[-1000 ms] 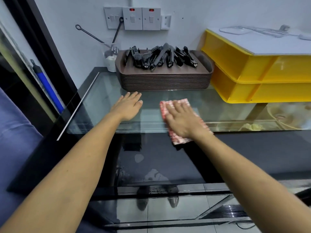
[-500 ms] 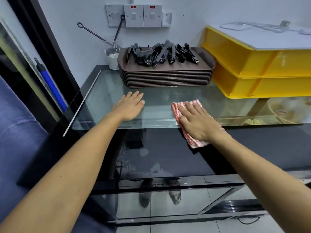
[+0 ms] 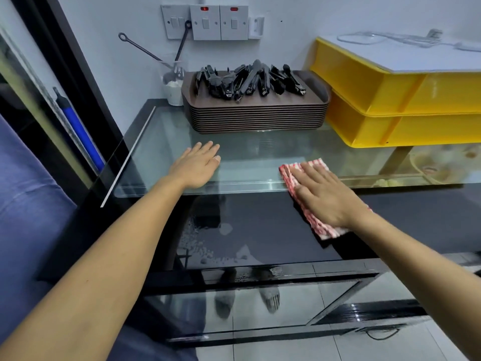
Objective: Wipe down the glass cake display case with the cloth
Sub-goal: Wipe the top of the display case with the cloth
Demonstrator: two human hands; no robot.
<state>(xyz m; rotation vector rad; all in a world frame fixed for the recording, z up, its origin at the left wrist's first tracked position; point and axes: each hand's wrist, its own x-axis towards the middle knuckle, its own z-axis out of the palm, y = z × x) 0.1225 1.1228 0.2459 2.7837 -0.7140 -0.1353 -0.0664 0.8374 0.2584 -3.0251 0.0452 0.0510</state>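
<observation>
glass cake display case [image 3: 260,162] across most of view, flat glass top w/ dark front panel sloping down toward viewer, reflections of feet low in front glass. white wall behind w/ switch plates [image 3: 205,22] up top.

yellow crates [image 3: 390,105], two stacked, on top of case at right, white board lying across upper one. just left of them, touching or nearly so, stack of brown trays [image 3: 257,115] at back of glass top, pile of black tongs [image 3: 250,79] heaped on uppermost tray. white cup [image 3: 173,91] beside tray stack on left, against wall, long-handled utensils sticking up out of it. blue pole [image 3: 80,131] leaning behind glass pane at far left.

both forearms reaching in from bottom corners. right hand [image 3: 322,196] flat, fingers straight and close together, palm pressed down on red-and-white checked cloth [image 3: 322,227]. cloth draped over front edge of glass top, right of centre: upper part on top surface, lower part hanging onto dark front panel, most of middle hidden under hand. left hand [image 3: 197,165] flat on bare glass top near front edge, fingers extended and slightly spread, holding nothing, well apart from cloth and just in front of tray stack.
</observation>
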